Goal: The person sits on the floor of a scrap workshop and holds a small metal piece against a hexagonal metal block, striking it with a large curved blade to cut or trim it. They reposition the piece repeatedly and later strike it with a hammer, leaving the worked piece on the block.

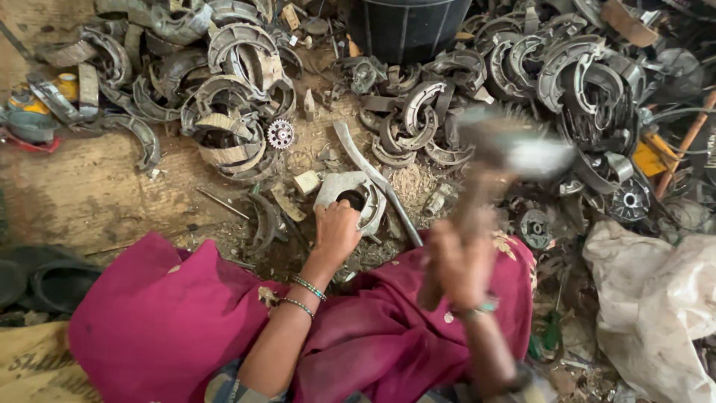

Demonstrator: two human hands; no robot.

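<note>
- Gripping a hammer (514, 153) by its handle, the right hand (461, 261) is closed tight and motion-blurred, the head raised at about 1 o'clock from the fist.
- Left hand (335, 230) presses down on a curved metal casting (350, 190) on the dirt floor (89, 186), fingers clamped on its near edge.
- Brake shoes (239, 82) lie heaped from 10 to 2 o'clock; a small gear (280, 134) sits at 11 o'clock of the casting.
- Black bucket (406, 26) stands at 12 o'clock.

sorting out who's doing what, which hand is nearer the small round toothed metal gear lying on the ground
Left. The left hand grips a grey curved metal part just below and right of the small round toothed metal gear. The right hand is farther right, raised with a blurred hammer.
</note>
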